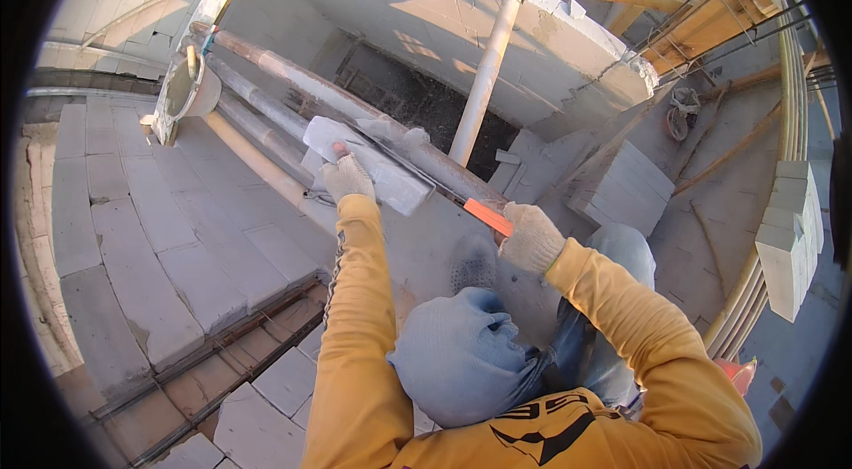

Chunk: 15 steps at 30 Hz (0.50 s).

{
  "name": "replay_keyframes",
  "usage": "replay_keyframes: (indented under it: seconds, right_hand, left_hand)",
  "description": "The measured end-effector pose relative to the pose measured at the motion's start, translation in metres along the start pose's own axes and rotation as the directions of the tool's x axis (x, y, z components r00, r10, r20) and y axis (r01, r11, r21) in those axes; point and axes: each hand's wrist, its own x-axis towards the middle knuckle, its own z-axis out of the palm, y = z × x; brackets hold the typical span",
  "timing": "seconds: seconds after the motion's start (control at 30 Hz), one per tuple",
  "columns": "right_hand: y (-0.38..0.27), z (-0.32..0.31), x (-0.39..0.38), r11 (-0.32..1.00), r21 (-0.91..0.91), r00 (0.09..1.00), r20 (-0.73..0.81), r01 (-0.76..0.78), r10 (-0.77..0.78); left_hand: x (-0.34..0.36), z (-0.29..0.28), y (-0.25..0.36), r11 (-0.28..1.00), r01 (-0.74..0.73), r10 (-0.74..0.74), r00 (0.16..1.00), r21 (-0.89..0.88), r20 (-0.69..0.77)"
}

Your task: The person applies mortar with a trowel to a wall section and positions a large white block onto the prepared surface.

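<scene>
My left hand [346,176], in a light knit glove, grips the upper edge of a pale grey building block [382,169] that lies tilted across rusty scaffold pipes [293,77]. In my right hand [531,238], also gloved, is the orange handle of a hand saw [488,216]. Its thin blade runs up and left along the top of the block. Both sleeves are yellow. A blue-grey knit cap [457,354] and a knee in jeans [621,256] show below the hands.
A white bucket [191,89] hangs at the upper left. A pale upright pole [493,52] crosses a dark opening behind the block. Stacked blocks [621,189] lie to the right, with more on the far right edge [790,238]. A laid block wall [133,229] spreads left.
</scene>
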Motion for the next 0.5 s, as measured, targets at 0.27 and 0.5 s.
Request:
replay_keyframes:
  seconds: [0.27,0.5]
  right_hand:
    - [0.006,-0.054,-0.031,0.891,0.453,0.996,-0.056,-0.033,0.065]
    - [0.01,-0.136,-0.107,0.968,0.225,0.919,-0.394,0.111,-0.013]
  left_hand:
    - [-0.017,-0.001,0.028,0.987,-0.006,0.007,1.0,0.164,-0.004]
    - [-0.002,-0.004,0.032,0.878,-0.059,0.122,0.987,0.474,-0.103]
